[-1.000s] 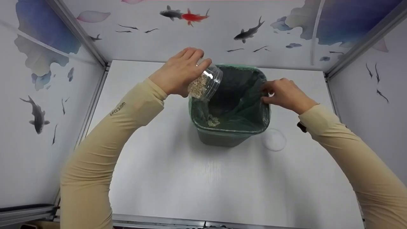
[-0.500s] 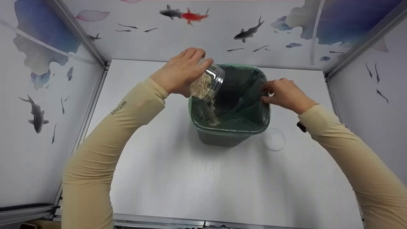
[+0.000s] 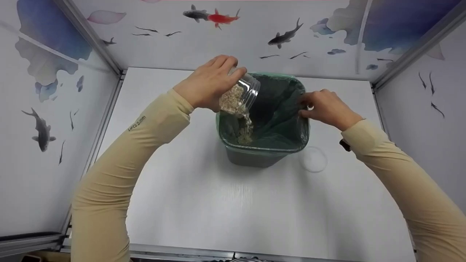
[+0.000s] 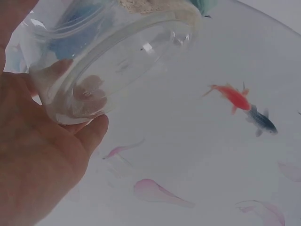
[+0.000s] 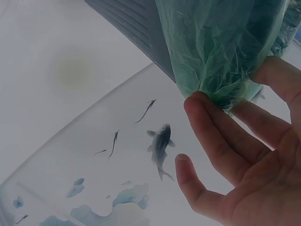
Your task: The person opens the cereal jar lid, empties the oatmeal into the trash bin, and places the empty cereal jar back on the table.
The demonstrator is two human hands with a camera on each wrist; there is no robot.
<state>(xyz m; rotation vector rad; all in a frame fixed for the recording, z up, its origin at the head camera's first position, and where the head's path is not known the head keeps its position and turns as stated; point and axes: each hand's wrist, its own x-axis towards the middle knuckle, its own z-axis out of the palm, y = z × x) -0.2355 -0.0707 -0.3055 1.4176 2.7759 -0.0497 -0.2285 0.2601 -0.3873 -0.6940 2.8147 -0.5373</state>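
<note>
We have our left hand point(image 3: 205, 85) wrapped around the base of a clear round plastic jar point(image 3: 240, 94), fingers curled over the top and thumb beneath, and the jar is tipped mouth-down over the near-left corner of a grey square waste bin point(image 3: 255, 158) lined with a green plastic bag point(image 3: 280, 120). A stream of pale tan crumbly grains point(image 3: 245, 122) is spilling from the jar's mouth onto a small heap on the bag's bottom. From the left wrist view we see the jar's transparent bottom point(image 4: 101, 70) pressed against our palm point(image 4: 42, 160), fingertips showing through the plastic. Over on the other side, our right hand point(image 3: 326, 107) is at the bin's right rim, pinching the green liner there; in the right wrist view the bunched bag edge point(image 5: 221, 56) sits caught between thumb and fingers point(image 5: 221, 136), the other fingers loosely bent. A clear round lid point(image 3: 314, 159) lies flat on the white bench point(image 3: 218, 203), just beside the bin's near-right corner. Walls printed with painted fish point(image 3: 218, 18) surround the bench.
</note>
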